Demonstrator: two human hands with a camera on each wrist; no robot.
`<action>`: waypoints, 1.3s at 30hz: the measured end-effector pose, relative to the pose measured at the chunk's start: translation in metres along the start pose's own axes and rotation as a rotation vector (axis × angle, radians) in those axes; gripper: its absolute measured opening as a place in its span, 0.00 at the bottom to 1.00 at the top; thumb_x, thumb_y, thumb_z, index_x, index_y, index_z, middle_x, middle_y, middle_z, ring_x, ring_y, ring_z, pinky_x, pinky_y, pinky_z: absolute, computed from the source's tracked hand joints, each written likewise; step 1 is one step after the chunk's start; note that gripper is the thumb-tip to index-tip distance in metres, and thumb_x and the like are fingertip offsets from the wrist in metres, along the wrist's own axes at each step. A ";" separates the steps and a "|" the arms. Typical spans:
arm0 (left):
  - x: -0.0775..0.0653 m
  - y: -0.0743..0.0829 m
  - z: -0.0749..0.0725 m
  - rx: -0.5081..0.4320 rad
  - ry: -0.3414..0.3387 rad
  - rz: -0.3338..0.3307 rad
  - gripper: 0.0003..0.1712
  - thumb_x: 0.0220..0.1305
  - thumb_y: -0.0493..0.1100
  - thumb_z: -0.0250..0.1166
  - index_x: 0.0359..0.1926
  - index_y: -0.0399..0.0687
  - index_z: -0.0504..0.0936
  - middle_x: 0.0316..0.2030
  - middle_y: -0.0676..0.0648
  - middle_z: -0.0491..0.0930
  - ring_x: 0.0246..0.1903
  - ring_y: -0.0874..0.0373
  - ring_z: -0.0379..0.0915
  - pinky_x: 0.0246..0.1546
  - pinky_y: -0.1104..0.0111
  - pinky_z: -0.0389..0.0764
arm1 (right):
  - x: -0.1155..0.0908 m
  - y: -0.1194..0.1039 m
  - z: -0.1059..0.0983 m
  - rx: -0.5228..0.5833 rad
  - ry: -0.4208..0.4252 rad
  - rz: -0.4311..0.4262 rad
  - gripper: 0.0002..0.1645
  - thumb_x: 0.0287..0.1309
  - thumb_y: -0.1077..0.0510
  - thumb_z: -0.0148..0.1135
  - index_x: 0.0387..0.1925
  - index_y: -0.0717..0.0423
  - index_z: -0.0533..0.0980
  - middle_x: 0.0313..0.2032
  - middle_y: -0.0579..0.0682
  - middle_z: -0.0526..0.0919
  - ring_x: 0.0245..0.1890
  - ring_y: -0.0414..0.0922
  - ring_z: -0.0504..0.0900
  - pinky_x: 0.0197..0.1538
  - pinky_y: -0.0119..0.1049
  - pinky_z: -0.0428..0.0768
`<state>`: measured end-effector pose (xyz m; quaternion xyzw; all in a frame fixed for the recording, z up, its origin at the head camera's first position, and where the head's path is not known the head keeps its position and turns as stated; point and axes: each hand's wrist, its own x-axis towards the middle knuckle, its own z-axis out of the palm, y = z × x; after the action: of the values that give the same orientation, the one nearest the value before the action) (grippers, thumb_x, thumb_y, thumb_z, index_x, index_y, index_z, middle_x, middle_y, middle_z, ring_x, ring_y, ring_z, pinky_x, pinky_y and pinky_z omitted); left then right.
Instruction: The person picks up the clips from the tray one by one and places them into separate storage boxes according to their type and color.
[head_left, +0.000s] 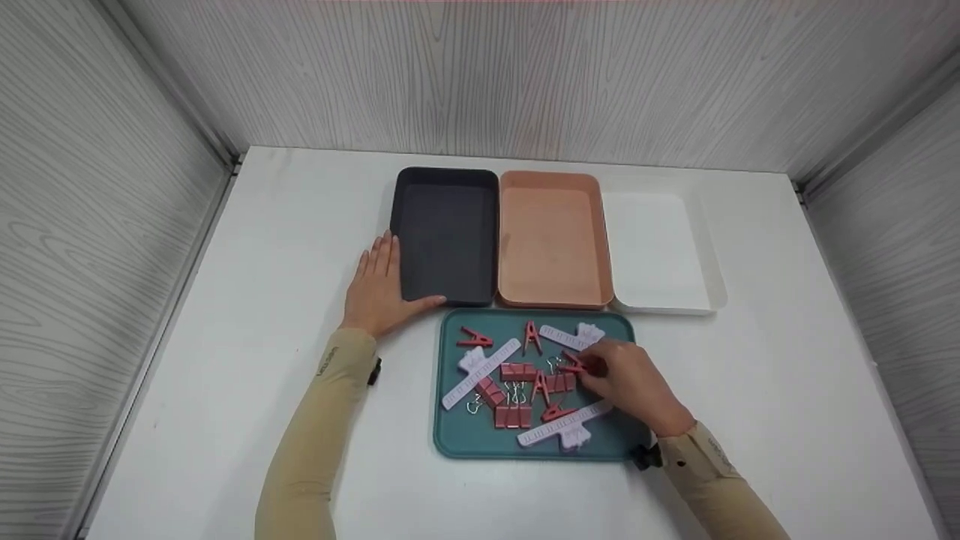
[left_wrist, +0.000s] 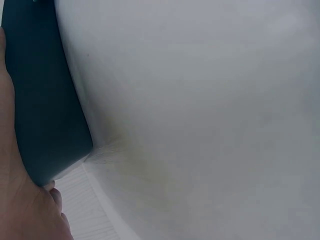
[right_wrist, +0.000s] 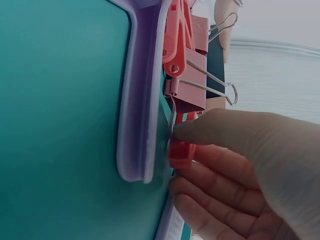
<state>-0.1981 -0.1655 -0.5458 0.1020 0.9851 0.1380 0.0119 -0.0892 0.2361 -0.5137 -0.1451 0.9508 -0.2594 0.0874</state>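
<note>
My left hand (head_left: 377, 296) rests with straight fingers along the left side of the black tray (head_left: 448, 236), its thumb stretched along the near edge. Over the right part of the green tray (head_left: 465, 442), my right hand (head_left: 630, 381) pinches a red clothespin (right_wrist: 181, 154) between thumb and index finger. Close by lie pink binder clips (head_left: 513, 416) with silver wire handles. More red clothespins (head_left: 475, 337) are scattered about the tray. Lilac ruler-shaped clips (head_left: 480, 373) lie among them, one (right_wrist: 136, 95) close to the right hand. Part of the pinched clothespin is hidden by fingers.
An orange tray (head_left: 555, 240) and a white tray (head_left: 660, 247) stand in a row to the right of the black one. The white table (head_left: 225, 360) surrounds them, with wood-grain panels (head_left: 480, 75) behind and at both sides.
</note>
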 end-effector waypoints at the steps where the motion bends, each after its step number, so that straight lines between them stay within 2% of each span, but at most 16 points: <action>1: 0.000 0.000 0.000 0.001 0.002 0.001 0.78 0.51 0.89 0.50 0.79 0.34 0.36 0.80 0.37 0.35 0.78 0.48 0.27 0.76 0.60 0.28 | 0.000 0.001 0.000 0.004 0.008 -0.006 0.12 0.57 0.58 0.76 0.44 0.55 0.88 0.35 0.44 0.84 0.32 0.41 0.79 0.39 0.35 0.85; 8: -0.001 0.000 0.001 0.000 0.015 0.009 0.79 0.50 0.90 0.50 0.79 0.33 0.37 0.80 0.36 0.36 0.78 0.47 0.28 0.75 0.60 0.28 | 0.001 0.002 -0.004 0.044 0.075 -0.060 0.11 0.55 0.60 0.77 0.42 0.54 0.88 0.37 0.45 0.84 0.34 0.40 0.80 0.41 0.37 0.86; 18: 0.000 0.003 -0.005 -0.015 -0.018 -0.011 0.78 0.51 0.88 0.53 0.79 0.34 0.36 0.80 0.38 0.34 0.78 0.48 0.26 0.75 0.61 0.27 | 0.006 0.001 -0.008 0.125 0.152 -0.114 0.11 0.51 0.64 0.78 0.39 0.53 0.89 0.36 0.44 0.84 0.35 0.40 0.84 0.43 0.40 0.87; 28: 0.000 0.003 -0.004 -0.013 -0.024 -0.011 0.78 0.52 0.88 0.53 0.79 0.34 0.35 0.80 0.37 0.34 0.78 0.48 0.26 0.75 0.61 0.27 | 0.014 -0.003 -0.016 0.169 0.197 -0.121 0.12 0.52 0.66 0.77 0.41 0.56 0.89 0.36 0.47 0.87 0.37 0.45 0.85 0.44 0.46 0.87; 32: 0.000 0.003 -0.003 -0.012 -0.021 -0.007 0.78 0.52 0.87 0.53 0.79 0.33 0.35 0.80 0.37 0.34 0.78 0.48 0.27 0.75 0.61 0.27 | 0.020 -0.007 -0.019 0.166 0.204 -0.130 0.13 0.52 0.65 0.78 0.42 0.55 0.89 0.35 0.46 0.86 0.36 0.46 0.84 0.43 0.48 0.87; 39: 0.000 0.002 -0.004 -0.012 -0.022 -0.008 0.78 0.52 0.87 0.54 0.79 0.34 0.35 0.80 0.37 0.34 0.78 0.48 0.26 0.75 0.61 0.27 | 0.032 -0.015 -0.023 0.132 0.222 -0.158 0.11 0.55 0.61 0.78 0.41 0.54 0.89 0.36 0.46 0.86 0.37 0.46 0.84 0.43 0.43 0.87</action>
<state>-0.1979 -0.1648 -0.5413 0.0996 0.9845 0.1426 0.0238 -0.1216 0.2240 -0.4891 -0.1837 0.9212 -0.3417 -0.0299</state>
